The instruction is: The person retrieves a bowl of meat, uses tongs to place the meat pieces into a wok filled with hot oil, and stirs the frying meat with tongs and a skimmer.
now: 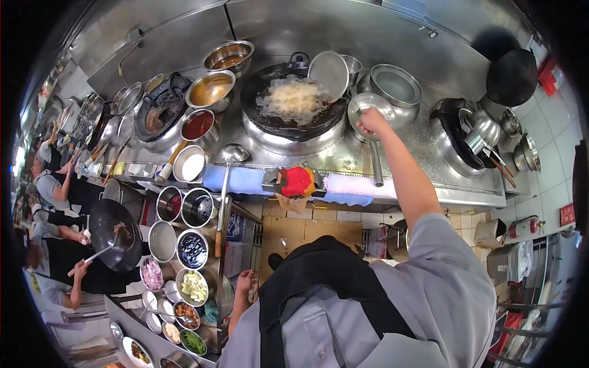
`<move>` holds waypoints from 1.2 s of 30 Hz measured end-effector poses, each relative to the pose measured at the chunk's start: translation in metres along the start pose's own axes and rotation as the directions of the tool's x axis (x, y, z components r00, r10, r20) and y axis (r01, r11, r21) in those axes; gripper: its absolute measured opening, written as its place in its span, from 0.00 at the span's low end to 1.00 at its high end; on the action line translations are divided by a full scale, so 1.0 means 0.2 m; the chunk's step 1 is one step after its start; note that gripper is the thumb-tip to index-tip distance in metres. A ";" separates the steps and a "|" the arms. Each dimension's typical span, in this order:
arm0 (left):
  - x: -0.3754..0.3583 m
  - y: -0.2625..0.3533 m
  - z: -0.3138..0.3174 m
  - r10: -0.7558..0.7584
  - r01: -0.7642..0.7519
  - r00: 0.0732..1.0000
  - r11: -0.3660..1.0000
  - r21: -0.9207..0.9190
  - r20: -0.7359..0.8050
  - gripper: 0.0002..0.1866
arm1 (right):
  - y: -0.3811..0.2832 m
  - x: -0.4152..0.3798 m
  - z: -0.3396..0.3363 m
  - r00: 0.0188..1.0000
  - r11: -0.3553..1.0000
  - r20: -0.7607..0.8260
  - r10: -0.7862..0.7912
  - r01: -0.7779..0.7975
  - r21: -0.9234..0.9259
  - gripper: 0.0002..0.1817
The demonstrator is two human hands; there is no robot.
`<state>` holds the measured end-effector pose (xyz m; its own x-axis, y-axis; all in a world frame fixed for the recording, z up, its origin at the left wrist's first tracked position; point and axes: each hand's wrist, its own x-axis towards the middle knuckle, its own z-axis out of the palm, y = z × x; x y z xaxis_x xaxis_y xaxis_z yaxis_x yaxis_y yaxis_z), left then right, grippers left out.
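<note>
Bright, even overhead kitchen light; soft glare on far steel wall (343,30); heavy fisheye bending, black vignette at corners; edges slightly blurred.

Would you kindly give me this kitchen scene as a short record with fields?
Right hand: raised, closed on the perforated steel skimmer beside the wok
Left hand: lowered at the side, holding nothing visible
Large black wok: bubbling oil with pale frying food
Steel ladle: resting on the counter
Left side: other people cooking
</note>
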<state>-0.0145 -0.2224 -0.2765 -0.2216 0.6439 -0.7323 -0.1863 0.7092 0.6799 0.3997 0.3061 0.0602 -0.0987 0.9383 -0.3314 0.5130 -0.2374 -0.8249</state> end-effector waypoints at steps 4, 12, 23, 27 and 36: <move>-0.12 0.02 0.02 -0.043 0.046 0.993 0.999 0.025 -0.113 0.10 | 0.00 -0.10 0.15 0.982 0.933 0.146 0.123 -0.164 0.320 0.03; -0.18 -0.02 -0.09 -0.121 0.121 0.993 0.992 -0.045 0.007 0.09 | -0.05 -0.06 0.48 0.938 0.843 0.341 0.065 -0.234 0.484 0.05; -0.19 0.19 -0.08 -0.061 0.074 0.993 0.989 0.128 -0.105 0.10 | 0.02 -0.10 0.39 0.869 0.657 0.495 0.015 -0.382 0.650 0.04; -0.12 0.13 -0.08 -0.112 0.116 0.989 0.992 0.045 -0.093 0.11 | 0.04 -0.20 0.43 0.924 0.688 0.378 0.054 -0.309 0.656 0.06; -0.14 0.05 -0.13 -0.076 0.081 0.996 0.993 0.092 -0.050 0.10 | 0.09 -0.29 0.34 0.997 0.910 0.058 -0.045 0.017 0.414 0.16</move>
<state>-0.0342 -0.2416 -0.2483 -0.2546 0.5727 -0.7792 -0.1151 0.7821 0.6124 0.3561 0.2305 0.0342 -0.1707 0.9319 -0.3199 0.1123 -0.3042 -0.9460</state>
